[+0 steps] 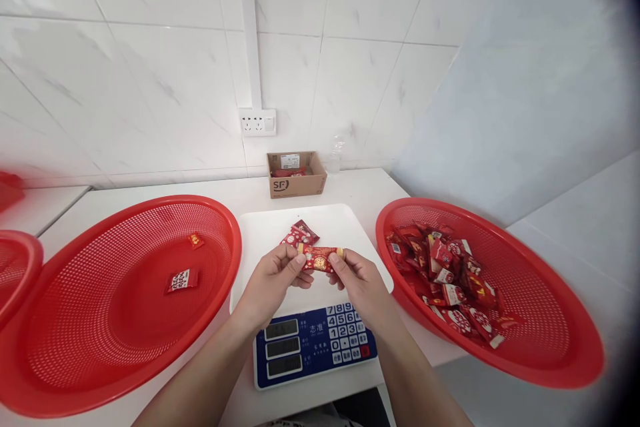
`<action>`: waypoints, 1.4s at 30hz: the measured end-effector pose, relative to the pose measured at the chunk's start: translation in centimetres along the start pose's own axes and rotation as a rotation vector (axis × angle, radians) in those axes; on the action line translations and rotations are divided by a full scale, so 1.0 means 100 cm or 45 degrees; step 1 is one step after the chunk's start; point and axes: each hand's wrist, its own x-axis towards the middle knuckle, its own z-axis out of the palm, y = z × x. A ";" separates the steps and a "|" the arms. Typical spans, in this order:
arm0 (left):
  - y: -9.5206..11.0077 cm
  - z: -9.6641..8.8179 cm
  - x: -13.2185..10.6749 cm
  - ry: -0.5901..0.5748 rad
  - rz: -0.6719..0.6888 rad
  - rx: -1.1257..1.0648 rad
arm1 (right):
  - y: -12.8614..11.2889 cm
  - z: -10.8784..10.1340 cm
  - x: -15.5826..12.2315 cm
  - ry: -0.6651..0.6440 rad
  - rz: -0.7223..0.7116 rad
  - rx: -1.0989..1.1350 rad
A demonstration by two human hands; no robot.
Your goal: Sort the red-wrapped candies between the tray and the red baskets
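A small red candy packet (318,259) with gold ends is stretched level between both hands. My left hand (280,275) pinches its left end, and my right hand (354,273) pinches the right end. Beneath them is the white pan (255,233) of a weighing scale. Two or so red packets (301,232) lie on the pan just behind the held one, partly overlapping. The scale's blue panel (316,341), with keys and display windows, faces me below my wrists.
On the left, a red mesh basket (75,287) holds two packets. Another red basket (545,300) on the right holds a heap of red packets (445,267). A cardboard box (300,187) and a clear bottle (336,153) stand against the tiled wall. A further red basket (20,267) cuts the left edge.
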 end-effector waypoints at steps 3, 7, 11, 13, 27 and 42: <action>0.000 0.000 0.000 0.005 0.006 0.002 | 0.000 0.000 0.000 -0.004 0.012 0.004; 0.001 0.000 0.001 0.004 0.009 0.017 | -0.002 0.001 0.001 -0.044 0.009 -0.009; 0.001 0.001 0.000 0.013 0.008 0.049 | -0.005 0.000 0.000 -0.048 -0.017 -0.018; 0.001 0.002 0.000 0.015 0.009 0.058 | -0.005 0.000 0.000 -0.047 -0.021 -0.024; 0.003 0.004 -0.004 -0.028 0.026 0.041 | -0.007 0.001 -0.002 -0.052 0.023 0.002; 0.003 0.005 -0.007 -0.057 0.063 0.005 | -0.007 0.000 -0.004 -0.085 0.031 -0.023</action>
